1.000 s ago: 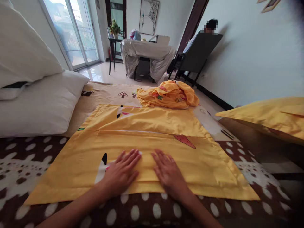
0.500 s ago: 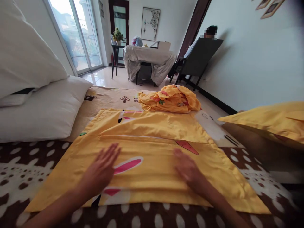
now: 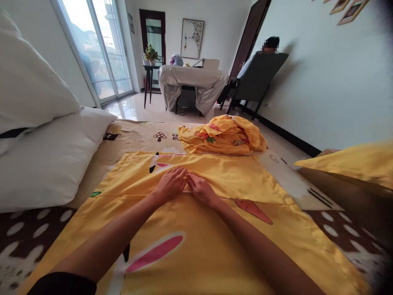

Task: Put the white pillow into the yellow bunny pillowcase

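A yellow pillowcase (image 3: 215, 229) printed with a rabbit and carrots lies flat on the bed in front of me. Both my arms reach out over it. My left hand (image 3: 170, 184) and my right hand (image 3: 199, 189) meet side by side at the fold line across its middle, where the far flap overlaps. The fingers of both hands curl down onto the cloth at that edge; whether they pinch it I cannot make out.
A crumpled yellow cloth (image 3: 222, 134) lies beyond the pillowcase. Two white pillows (image 3: 46, 159) are stacked at the left. A yellow pillow (image 3: 356, 164) sits at the right. A person sits in a dark chair (image 3: 258, 76) by a covered table (image 3: 192, 82).
My hands lay flat near the pillowcase's near edge, slid apart sideways, then moved forward and came together at the middle fold. The view has shifted closer to the cloth.
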Demonstrator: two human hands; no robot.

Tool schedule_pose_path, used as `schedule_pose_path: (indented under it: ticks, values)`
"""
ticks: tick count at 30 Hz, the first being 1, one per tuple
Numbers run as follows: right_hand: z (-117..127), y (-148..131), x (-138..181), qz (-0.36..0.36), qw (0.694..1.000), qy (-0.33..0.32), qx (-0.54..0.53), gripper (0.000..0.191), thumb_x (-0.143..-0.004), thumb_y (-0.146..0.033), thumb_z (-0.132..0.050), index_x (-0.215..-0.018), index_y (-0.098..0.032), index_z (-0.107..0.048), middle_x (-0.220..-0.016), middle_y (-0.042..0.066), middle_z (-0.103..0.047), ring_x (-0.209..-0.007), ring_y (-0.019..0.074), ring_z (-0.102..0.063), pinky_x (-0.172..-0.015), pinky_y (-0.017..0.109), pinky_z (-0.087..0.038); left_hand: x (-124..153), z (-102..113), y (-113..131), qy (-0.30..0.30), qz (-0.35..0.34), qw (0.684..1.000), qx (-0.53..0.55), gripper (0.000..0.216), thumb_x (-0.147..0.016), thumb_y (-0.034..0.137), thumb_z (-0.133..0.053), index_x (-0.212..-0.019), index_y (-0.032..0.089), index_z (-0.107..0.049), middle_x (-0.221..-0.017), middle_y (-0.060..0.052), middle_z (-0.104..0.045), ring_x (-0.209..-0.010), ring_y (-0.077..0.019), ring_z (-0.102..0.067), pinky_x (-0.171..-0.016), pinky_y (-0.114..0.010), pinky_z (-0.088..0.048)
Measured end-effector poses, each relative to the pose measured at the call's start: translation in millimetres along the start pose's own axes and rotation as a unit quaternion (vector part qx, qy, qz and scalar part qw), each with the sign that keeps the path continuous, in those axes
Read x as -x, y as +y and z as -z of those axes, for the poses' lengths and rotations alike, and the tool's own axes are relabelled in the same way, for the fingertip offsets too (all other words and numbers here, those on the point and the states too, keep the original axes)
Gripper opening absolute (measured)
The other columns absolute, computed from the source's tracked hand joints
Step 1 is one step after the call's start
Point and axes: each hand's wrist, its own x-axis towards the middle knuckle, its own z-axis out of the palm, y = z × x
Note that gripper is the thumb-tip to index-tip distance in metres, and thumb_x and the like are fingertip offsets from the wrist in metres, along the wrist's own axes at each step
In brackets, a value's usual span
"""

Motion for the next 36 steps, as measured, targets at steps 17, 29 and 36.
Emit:
schedule_pose_path:
  ticks: [17, 29, 36]
  values:
    - [81, 165, -8, -0.179, 0.93, 0.077, 0.311, 0.043, -0.093, -0.027, -0.033, -0.125, -0.006, -0.053, -0.139, 0.022, -0.046, -0.132, 0.0308, -0.037, -0.103, 0.048, -0.032, -5, 21, -168, 0.017, 0.224, 0.97, -0.09, 0.051, -0.088, 0.017, -0.033, -0.137, 0.006, -0.042, -0.148, -0.02, -0.034, -0.139, -0.0326, -0.028, -0.114, -0.053, -0.013]
    - [24, 129, -64, -0.083, 0.984, -0.011, 0.158, 0.055, -0.095, -0.041, -0.033, -0.146, -0.02, -0.031, -0.153, 0.008, -0.027, -0.141, 0.0226, -0.022, -0.113, 0.047, -0.019, -39, -30, -124, -0.086, 0.139, 0.986, 0.001, 0.057, -0.096, 0.051, -0.026, -0.147, 0.026, -0.028, -0.155, -0.006, -0.019, -0.143, -0.0263, -0.016, -0.114, -0.055, -0.015]
    - [99, 242, 29, -0.327, 0.89, 0.069, 0.309, 0.058, -0.094, -0.038, -0.024, -0.142, -0.009, -0.036, -0.149, 0.019, -0.032, -0.138, 0.0319, -0.027, -0.107, 0.059, -0.022, 50, 31, -234, -0.02, 0.323, 0.944, -0.072, 0.055, -0.091, 0.037, -0.039, -0.139, 0.012, -0.041, -0.149, -0.018, -0.033, -0.138, -0.0376, -0.026, -0.108, -0.065, -0.012]
